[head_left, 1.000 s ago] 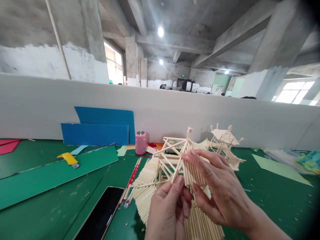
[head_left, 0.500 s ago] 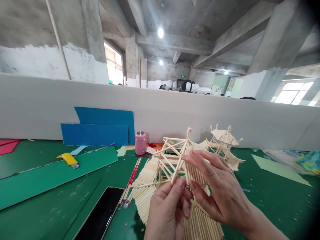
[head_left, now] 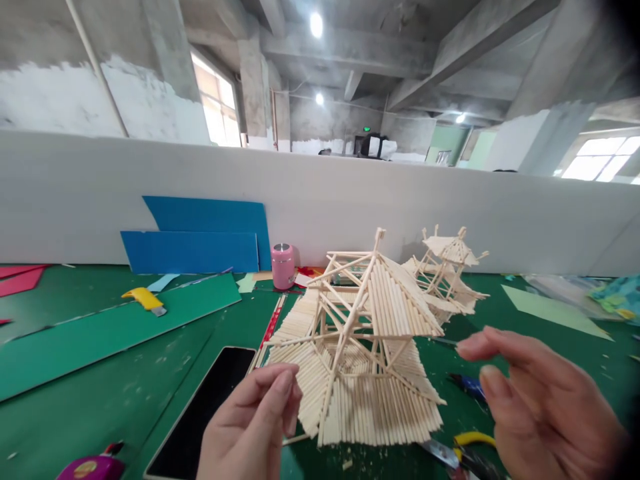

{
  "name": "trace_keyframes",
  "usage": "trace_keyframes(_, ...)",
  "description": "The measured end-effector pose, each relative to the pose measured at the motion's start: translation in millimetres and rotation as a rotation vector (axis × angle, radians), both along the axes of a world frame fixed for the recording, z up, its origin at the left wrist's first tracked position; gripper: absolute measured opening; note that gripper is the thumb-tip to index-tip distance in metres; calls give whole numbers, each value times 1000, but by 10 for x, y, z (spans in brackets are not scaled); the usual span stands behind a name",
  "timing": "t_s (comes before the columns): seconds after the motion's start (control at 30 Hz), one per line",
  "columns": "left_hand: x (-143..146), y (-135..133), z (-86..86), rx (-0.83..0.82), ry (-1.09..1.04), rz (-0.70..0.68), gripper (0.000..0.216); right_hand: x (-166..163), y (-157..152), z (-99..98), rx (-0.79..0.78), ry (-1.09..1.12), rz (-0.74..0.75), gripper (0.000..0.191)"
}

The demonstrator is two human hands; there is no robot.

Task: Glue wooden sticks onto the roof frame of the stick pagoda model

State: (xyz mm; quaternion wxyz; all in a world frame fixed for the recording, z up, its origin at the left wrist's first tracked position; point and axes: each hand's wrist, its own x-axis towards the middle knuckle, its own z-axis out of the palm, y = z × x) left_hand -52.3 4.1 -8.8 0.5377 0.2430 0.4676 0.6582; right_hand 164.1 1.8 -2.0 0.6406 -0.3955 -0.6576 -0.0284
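Observation:
A pagoda model of thin wooden sticks (head_left: 370, 333) stands on the green mat (head_left: 100, 413), right in front of me. My left hand (head_left: 250, 427) hovers at its lower left eave, thumb and forefinger pinched together; a thin stick end shows just under them. My right hand (head_left: 540, 400) is off the model to its right, fingers stretched out and holding nothing. A smaller stick pagoda (head_left: 450, 270) stands behind it on the right.
A black phone (head_left: 205, 413) lies left of the model. Pliers with yellow handles (head_left: 467, 448) lie at its right foot. Also about: pink cup (head_left: 283, 265), yellow utility knife (head_left: 145, 300), blue boards (head_left: 200, 240), a purple tool (head_left: 90, 468), the white partition (head_left: 525, 220).
Both hands have let go of the model's roof and drawn back, the left down-left, the right out to the right. The model now stands free. The camera has tipped down a little.

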Motion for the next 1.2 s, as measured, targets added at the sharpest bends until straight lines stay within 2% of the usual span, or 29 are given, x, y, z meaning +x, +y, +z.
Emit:
trace_keyframes(0.17, 3, 97, -21, 97, 206, -89, 21, -64, -45, -54, -47, -23, -14, 34)
trace_keyframes(0.27, 47, 165, 13, 214, 314, -146, 14, -142, -66, -96, -48, -144, -16, 26)
trace_keyframes(0.4, 70, 248, 73, 468, 649, -55, 14, -241, -25, -207, -110, -395, 71, 24)
trace_keyframes(0.5, 49, 311, 208, 707, 931, 34, 13, -293, 27, -272, -154, -435, 102, 25)
trace_keyframes(0.63, 17, 464, 452, 909, 1237, -69, 11, -313, 56, -283, -168, -388, 107, 25)
trace_keyframes(0.7, 11, 567, 531, 912, 1316, -129, 15, -320, 61, -291, -223, -322, 137, 24)
trace_keyframes(0.77, 10, 662, 566, 886, 1335, -181, 18, -344, 76, -322, -350, -172, 238, 23)
trace_keyframes(0.87, 9, 748, 566, 881, 1306, -241, 20, -428, 127, -396, -546, 218, 467, 25)
trace_keyframes(0.93, 6, 763, 565, 899, 1295, -270, 20, -503, 173, -446, -600, 487, 613, 27)
trace_keyframes(1.0, 4, 758, 576, 925, 1289, -306, 20, -573, 215, -491, -622, 657, 719, 26)
trace_keyframes(1.2, 20, 752, 610, 949, 1294, -351, 19, -641, 291, -610, -645, 764, 859, 27)
